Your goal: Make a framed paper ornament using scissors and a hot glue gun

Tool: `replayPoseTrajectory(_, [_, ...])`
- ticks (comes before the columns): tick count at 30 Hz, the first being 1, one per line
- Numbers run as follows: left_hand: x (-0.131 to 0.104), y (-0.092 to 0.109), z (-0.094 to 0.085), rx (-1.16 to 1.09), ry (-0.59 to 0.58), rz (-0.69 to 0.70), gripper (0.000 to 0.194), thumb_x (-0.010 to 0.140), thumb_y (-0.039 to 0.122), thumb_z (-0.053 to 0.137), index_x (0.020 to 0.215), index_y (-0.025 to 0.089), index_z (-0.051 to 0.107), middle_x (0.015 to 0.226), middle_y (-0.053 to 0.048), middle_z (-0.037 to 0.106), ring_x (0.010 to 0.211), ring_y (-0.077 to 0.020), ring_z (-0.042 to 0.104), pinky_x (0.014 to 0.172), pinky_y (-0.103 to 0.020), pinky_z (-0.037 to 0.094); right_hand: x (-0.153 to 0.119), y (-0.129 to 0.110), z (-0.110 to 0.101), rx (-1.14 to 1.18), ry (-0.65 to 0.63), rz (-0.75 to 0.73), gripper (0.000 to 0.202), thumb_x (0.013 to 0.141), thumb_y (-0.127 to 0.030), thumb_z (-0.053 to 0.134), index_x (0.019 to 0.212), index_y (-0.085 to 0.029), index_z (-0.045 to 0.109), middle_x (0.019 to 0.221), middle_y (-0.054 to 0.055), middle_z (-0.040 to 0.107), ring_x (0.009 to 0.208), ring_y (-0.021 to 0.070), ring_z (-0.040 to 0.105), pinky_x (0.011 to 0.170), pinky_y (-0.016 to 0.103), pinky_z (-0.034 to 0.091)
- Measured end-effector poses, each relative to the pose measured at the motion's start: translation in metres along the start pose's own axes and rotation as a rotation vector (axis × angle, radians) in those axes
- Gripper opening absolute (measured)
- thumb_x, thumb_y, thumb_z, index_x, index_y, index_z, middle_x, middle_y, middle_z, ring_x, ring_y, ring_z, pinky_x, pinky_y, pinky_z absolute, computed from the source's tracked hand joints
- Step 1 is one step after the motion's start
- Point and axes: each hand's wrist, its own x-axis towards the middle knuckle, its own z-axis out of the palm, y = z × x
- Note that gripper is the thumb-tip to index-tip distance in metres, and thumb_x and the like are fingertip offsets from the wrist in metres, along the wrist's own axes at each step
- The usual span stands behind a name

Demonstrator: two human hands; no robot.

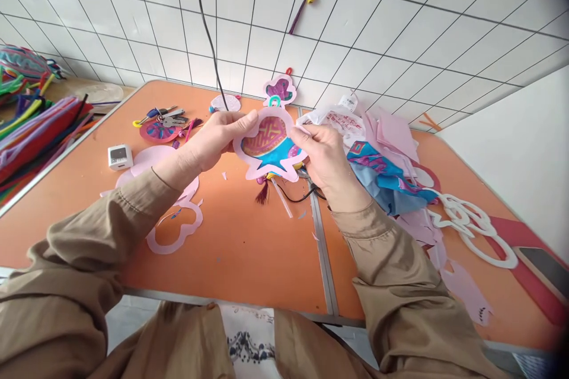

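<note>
Between my two hands, raised above the orange table (213,260), is a fish-shaped craft ornament (265,136) with a pink foam border around patterned purple, gold and blue fabric. My left hand (222,136) pinches its left edge between thumb and fingers. On the opposite side, my right hand (323,157) grips the right edge. A teal loop (275,100) shows at the ornament's upper edge. Just below it a dark red tassel (262,192) and a pale stick (283,199) are visible; whether they join the ornament I cannot tell.
Pink foam cut-outs (175,243) and a small white device (120,157) lie left, with keys (171,118) behind. Blue fabric (386,177), white foam outlines (478,225) and a phone (544,272) are at right. A dark cable (204,23) hangs before the tiled wall.
</note>
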Motion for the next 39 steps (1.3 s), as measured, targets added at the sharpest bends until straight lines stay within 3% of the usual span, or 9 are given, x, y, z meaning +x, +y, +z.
replayPoseTrajectory(3, [0.005,-0.008,0.001,-0.113,-0.046,-0.011,0.039,0.084,0.048,0.067,0.069,0.013,0.063,0.065,-0.003,0.063,0.058,-0.0131,0.060,0.056,-0.026,0.047,0.006,0.001,-0.001,0.070,0.034,0.000,0.055,0.074,-0.048,0.076,0.050,-0.021,0.035,0.056,-0.005,0.026,0.053,0.0089,0.025,0.050,0.027,0.023])
replayPoseTrajectory(8, [0.011,-0.020,0.000,-0.188,-0.010,-0.058,0.036,0.078,0.046,0.073,0.064,0.014,0.066,0.063,-0.004,0.066,0.056,-0.0132,0.058,0.055,-0.026,0.048,0.006,0.013,-0.002,0.244,-0.009,0.160,0.045,0.069,-0.053,0.078,0.056,-0.021,0.049,0.058,-0.003,0.042,0.054,0.0109,0.041,0.050,0.028,0.036])
replayPoseTrajectory(15, [0.010,-0.024,-0.002,-0.287,-0.184,-0.154,0.038,0.072,0.050,0.079,0.087,0.015,0.075,0.084,-0.008,0.075,0.075,-0.0193,0.071,0.071,-0.031,0.057,0.005,0.015,0.002,0.333,0.089,0.133,0.042,0.063,-0.048,0.083,0.056,-0.021,0.052,0.057,-0.005,0.046,0.056,0.0106,0.044,0.053,0.027,0.040])
replayPoseTrajectory(19, [0.009,-0.028,0.001,-0.304,-0.162,-0.197,0.040,0.062,0.048,0.086,0.077,0.013,0.073,0.073,-0.007,0.073,0.065,-0.0171,0.068,0.065,-0.029,0.056,0.006,0.015,0.002,0.380,0.122,0.168,0.034,0.062,-0.045,0.083,0.063,-0.021,0.059,0.062,-0.005,0.054,0.057,0.0108,0.049,0.054,0.027,0.044])
replayPoseTrajectory(23, [0.008,-0.029,0.003,-0.321,-0.137,-0.131,0.039,0.062,0.048,0.086,0.079,0.016,0.074,0.078,-0.005,0.073,0.071,-0.0162,0.068,0.068,-0.028,0.055,0.007,0.017,0.000,0.366,0.124,0.205,0.028,0.067,-0.045,0.079,0.073,-0.023,0.063,0.070,-0.003,0.061,0.064,0.0139,0.057,0.059,0.030,0.049])
replayPoseTrajectory(27, [0.007,-0.028,0.006,-0.231,-0.238,-0.039,0.038,0.059,0.035,0.090,0.089,0.016,0.076,0.090,-0.007,0.076,0.087,-0.0190,0.069,0.086,-0.032,0.054,0.006,0.017,-0.001,0.354,0.163,0.162,0.029,0.068,-0.043,0.078,0.064,-0.022,0.058,0.064,-0.004,0.055,0.060,0.0118,0.051,0.056,0.028,0.044])
replayPoseTrajectory(30, [0.007,-0.029,0.008,-0.155,-0.223,-0.021,0.033,0.057,0.028,0.091,0.084,0.015,0.076,0.085,-0.006,0.076,0.085,-0.0198,0.069,0.089,-0.035,0.053,0.005,0.016,-0.001,0.324,0.192,0.131,0.033,0.066,-0.043,0.078,0.059,-0.022,0.054,0.061,-0.004,0.051,0.059,0.0114,0.047,0.055,0.027,0.041])
replayPoseTrajectory(35, [0.007,-0.027,0.007,-0.165,-0.220,-0.031,0.039,0.063,0.041,0.087,0.089,0.014,0.076,0.087,-0.009,0.075,0.085,-0.0212,0.069,0.085,-0.035,0.053,0.004,0.015,-0.001,0.280,0.191,0.112,0.045,0.064,-0.048,0.080,0.053,-0.022,0.045,0.056,-0.004,0.041,0.055,0.0112,0.038,0.051,0.027,0.036])
replayPoseTrajectory(39, [0.007,-0.024,0.007,-0.330,-0.074,-0.085,0.041,0.072,0.052,0.077,0.084,0.013,0.073,0.083,-0.009,0.074,0.075,-0.0193,0.068,0.074,-0.033,0.054,0.000,0.015,0.003,0.235,0.147,0.054,0.050,0.070,-0.046,0.078,0.051,-0.021,0.039,0.054,-0.005,0.032,0.051,0.0088,0.030,0.049,0.027,0.027])
